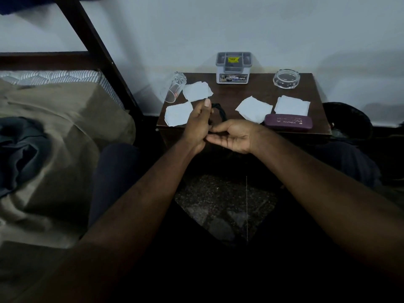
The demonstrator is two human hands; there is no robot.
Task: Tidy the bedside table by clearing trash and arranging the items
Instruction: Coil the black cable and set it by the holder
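Black cord (pixel 219 112) loops above left hand's (pixel 196 125) grip.

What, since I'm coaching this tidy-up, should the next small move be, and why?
Probably lay the black cord, gripped by the left hand and right hand, down neatly by the grey box; both hands are busy while four papers litter the table.

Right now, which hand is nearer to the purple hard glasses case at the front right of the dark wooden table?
Right. The right hand lies just left of the purple glasses case; the left hand, gripping a black cord, is farther left.
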